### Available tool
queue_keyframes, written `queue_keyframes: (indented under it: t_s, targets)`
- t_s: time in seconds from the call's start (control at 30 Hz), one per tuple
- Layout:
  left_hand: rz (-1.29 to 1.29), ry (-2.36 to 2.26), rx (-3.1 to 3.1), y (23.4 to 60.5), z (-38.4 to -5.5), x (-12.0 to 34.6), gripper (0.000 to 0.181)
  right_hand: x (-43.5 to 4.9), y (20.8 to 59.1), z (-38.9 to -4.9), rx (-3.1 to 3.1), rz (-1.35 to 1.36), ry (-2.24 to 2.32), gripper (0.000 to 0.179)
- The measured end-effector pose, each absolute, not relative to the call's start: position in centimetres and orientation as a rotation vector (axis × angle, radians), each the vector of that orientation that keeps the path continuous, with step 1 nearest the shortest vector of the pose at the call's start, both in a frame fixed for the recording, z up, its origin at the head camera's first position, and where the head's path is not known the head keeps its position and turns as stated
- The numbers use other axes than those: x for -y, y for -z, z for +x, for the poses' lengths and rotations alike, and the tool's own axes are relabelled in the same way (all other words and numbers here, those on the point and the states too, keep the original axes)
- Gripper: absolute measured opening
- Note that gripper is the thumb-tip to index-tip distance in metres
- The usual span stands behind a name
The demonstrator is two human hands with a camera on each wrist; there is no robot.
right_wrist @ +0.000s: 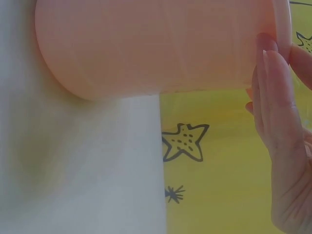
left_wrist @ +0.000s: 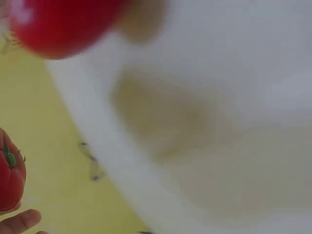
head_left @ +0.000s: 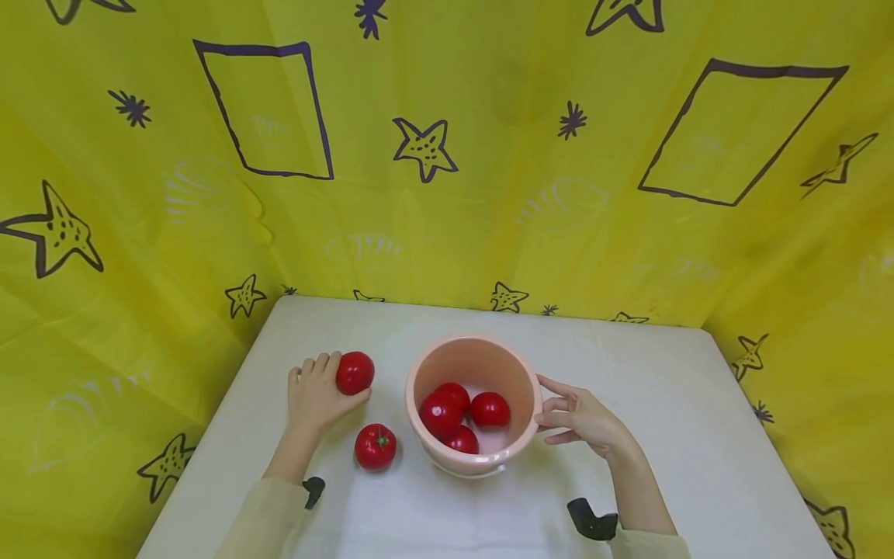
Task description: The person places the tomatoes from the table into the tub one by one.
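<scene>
My left hand (head_left: 317,392) grips a red tomato (head_left: 355,373) over the left part of the table. In the left wrist view this tomato (left_wrist: 10,170) shows its green stem, with fingertips (left_wrist: 22,223) against it. Just below the hand, a second tomato (head_left: 375,448) rests on the table, stem up. To the right stands a pink bucket (head_left: 520,365) with several tomatoes (head_left: 441,415) inside. My right hand (head_left: 587,419) touches the bucket's right side at the rim. Seen from the right wrist, its fingers (right_wrist: 280,92) lie straight along the bucket wall (right_wrist: 146,44).
The white table (head_left: 628,373) reaches back to a yellow curtain (head_left: 489,217) with drawn stars and frames, which also hangs along both sides. A pale handle (head_left: 478,473) hangs at the bucket's front. Black straps (head_left: 594,520) show near both wrists.
</scene>
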State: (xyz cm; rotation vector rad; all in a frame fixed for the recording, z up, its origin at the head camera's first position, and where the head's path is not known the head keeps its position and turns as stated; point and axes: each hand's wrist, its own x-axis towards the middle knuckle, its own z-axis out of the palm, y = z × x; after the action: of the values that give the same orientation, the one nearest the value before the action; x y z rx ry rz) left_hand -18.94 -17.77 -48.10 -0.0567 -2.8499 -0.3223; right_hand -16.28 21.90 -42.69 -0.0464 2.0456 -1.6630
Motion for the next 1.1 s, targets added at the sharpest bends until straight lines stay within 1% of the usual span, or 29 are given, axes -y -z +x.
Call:
queue_keyframes:
  t_s: [0.2, 0.4, 0.6, 0.83, 1.0, 1.1]
  targets:
    - [-0.210, 0.360, 2.796, 43.4, -19.1, 13.3, 0.079, -22.0, 42.9, -16.3, -2.036, -0.047, 1.679, 0.074]
    - [-0.432, 0.285, 2.715, 41.5, -19.3, 9.0, 0.077, -22.1, 43.0, -16.2, -2.030, -0.054, 1.682, 0.074]
    - [-0.646, 0.097, 2.702, 41.9, -19.8, 5.4, 0.072, -22.1, 42.8, -16.1, -2.020, -0.069, 1.688, 0.074]
    - [-0.978, -0.042, 2.808, 42.8, -19.9, 2.2, 0.075, -22.0, 42.9, -16.2, -2.022, -0.064, 1.685, 0.074]
    - [-1.251, -0.343, 2.833, 43.8, -19.9, 0.3, 0.079, -21.9, 43.0, -16.3, -2.048, -0.024, 1.673, 0.074]
    - [-1.365, -0.496, 2.785, 44.6, -20.1, -0.5, 0.079, -21.8, 42.9, -16.2, -2.059, -0.014, 1.669, 0.074]
